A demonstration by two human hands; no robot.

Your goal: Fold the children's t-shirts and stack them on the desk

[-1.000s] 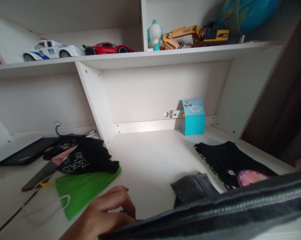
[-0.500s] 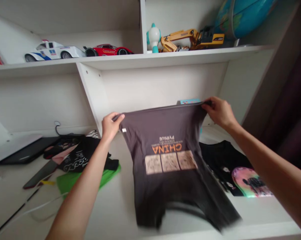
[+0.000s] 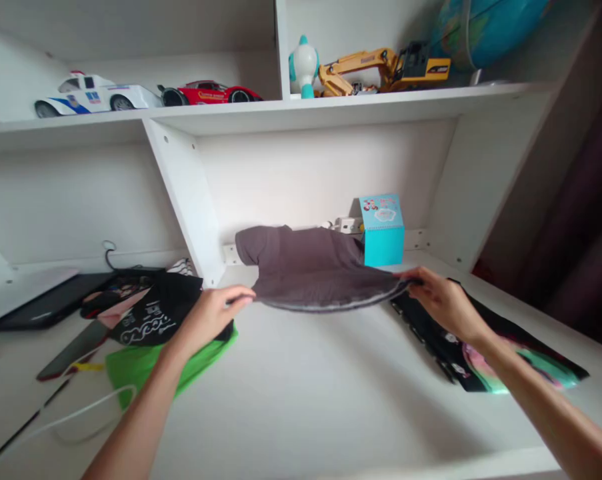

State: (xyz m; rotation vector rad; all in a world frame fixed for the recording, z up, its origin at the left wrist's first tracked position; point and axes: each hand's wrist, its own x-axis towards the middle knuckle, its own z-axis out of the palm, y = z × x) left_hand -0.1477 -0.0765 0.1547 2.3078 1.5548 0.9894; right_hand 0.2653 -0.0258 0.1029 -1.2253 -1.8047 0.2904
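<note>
A dark grey-brown T-shirt (image 3: 311,260) is stretched between my hands, its hem towards me and its sleeves flung out towards the back wall. My left hand (image 3: 225,303) pinches the left corner of the hem, fingers closed. At the right corner, my right hand (image 3: 435,297) grips the hem in the same way. The shirt's body is in the air above the white desk (image 3: 301,393); its printed side is not visible. Under my right forearm lies a black T-shirt (image 3: 481,353) with a colourful print.
Left of the shirt lie a black garment (image 3: 155,317) with white lettering, a green cloth (image 3: 135,367), a dark laptop (image 3: 41,307) and a white cable (image 3: 81,410). A turquoise desk calendar (image 3: 383,233) stands behind. Above, a shelf (image 3: 351,110) holds toy vehicles and a globe (image 3: 491,33).
The T-shirt has swung from hanging down, print showing, to billowing out towards the back wall. Both hands have lowered while holding its hem. The calendar has come into fuller view.
</note>
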